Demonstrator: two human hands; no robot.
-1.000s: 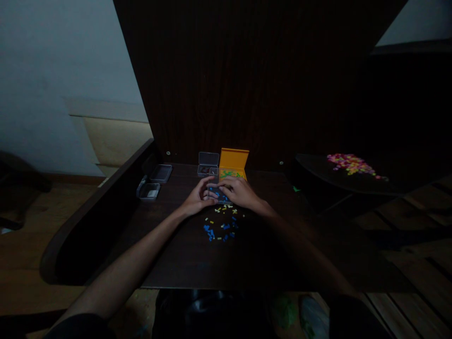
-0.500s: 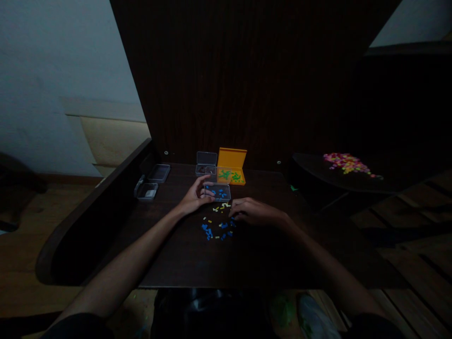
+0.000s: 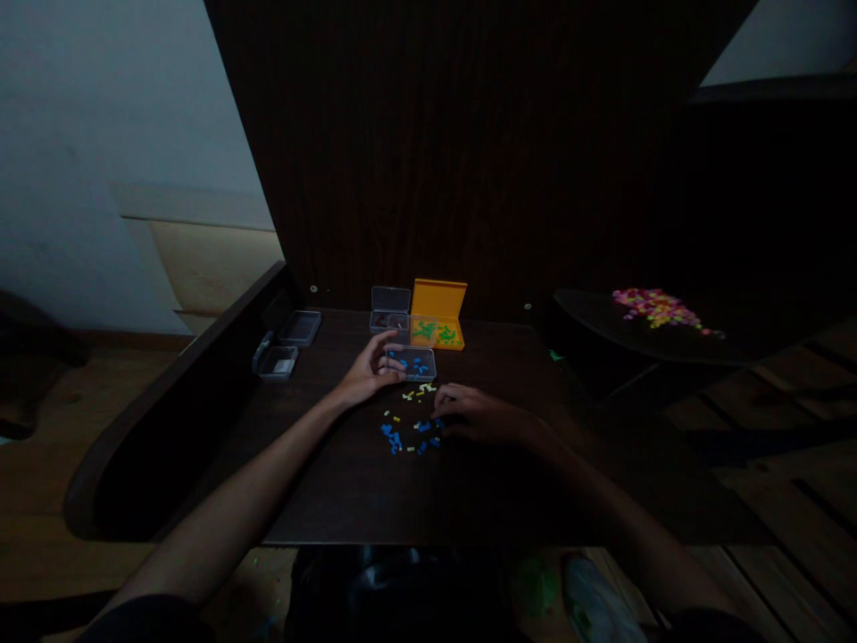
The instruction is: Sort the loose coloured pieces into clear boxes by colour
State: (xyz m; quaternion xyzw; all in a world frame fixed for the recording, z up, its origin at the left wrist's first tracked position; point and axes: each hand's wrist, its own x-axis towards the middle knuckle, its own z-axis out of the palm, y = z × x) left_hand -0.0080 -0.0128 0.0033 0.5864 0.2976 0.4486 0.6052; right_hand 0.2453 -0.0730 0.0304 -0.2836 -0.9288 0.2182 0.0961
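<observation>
My left hand [image 3: 365,375] grips the left edge of a small clear box [image 3: 416,363] that holds several blue pieces. My right hand [image 3: 478,416] rests on the dark table [image 3: 348,482], fingers curled down over the right side of a scatter of small blue and yellow pieces [image 3: 408,429]. What its fingertips pinch is too small and dark to make out. Behind the clear box stands an open orange box [image 3: 438,323] with green pieces inside.
Another small clear box [image 3: 389,310] sits left of the orange one. Two more clear boxes [image 3: 287,344] lie at the table's left rim. A pile of pink and yellow pieces [image 3: 656,308] lies on a dark surface to the right. A dark panel rises behind the table.
My right hand left the clear box and came back toward me, down onto the loose blue and yellow pieces. My left hand stayed on the box.
</observation>
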